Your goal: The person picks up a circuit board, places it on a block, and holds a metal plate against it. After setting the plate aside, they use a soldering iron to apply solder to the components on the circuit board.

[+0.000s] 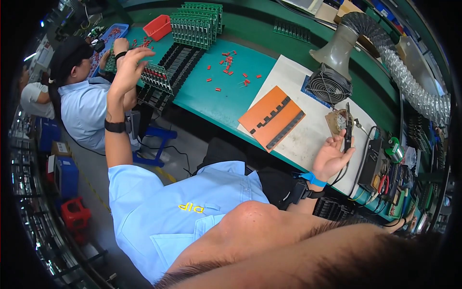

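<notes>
My left hand is raised at the far left of the bench, with fingers curved and apart. It is beside a green circuit board standing upright with red components on it; I cannot tell whether it touches the board. My right hand, palm up, grips a black soldering iron between thumb and fingers, its cable hanging down. Just left of the iron lies a brownish holder with silvery material. An orange plate with black slotted strips rests on the white sheet between my hands.
A black slotted rack and upright boards are at the back left. Loose red components and a red bin lie on the green mat. A fan and duct stand at back right. A co-worker sits at left.
</notes>
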Tool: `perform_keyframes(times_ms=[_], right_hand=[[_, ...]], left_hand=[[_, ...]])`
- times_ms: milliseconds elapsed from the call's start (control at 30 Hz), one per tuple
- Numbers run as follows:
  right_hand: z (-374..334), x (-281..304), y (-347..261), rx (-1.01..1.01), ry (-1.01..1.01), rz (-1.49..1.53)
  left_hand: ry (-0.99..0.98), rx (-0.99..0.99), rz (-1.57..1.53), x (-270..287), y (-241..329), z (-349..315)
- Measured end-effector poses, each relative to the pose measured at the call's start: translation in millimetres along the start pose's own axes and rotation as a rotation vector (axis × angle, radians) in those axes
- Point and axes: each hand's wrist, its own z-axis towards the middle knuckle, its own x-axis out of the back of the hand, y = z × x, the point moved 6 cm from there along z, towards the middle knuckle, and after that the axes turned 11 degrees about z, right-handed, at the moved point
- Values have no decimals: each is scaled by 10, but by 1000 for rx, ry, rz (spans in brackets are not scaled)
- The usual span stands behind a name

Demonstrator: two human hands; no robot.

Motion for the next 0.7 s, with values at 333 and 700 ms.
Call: perform_keyframes(times_ms=[333,700], right_hand=[[-108,280,356,-272,49,199],[-1080,-780,1097,367,-1190,-1595]], left_hand=[[-466,129,-262,-177,-386,55],[-514,146,-339,200,-354,327]])
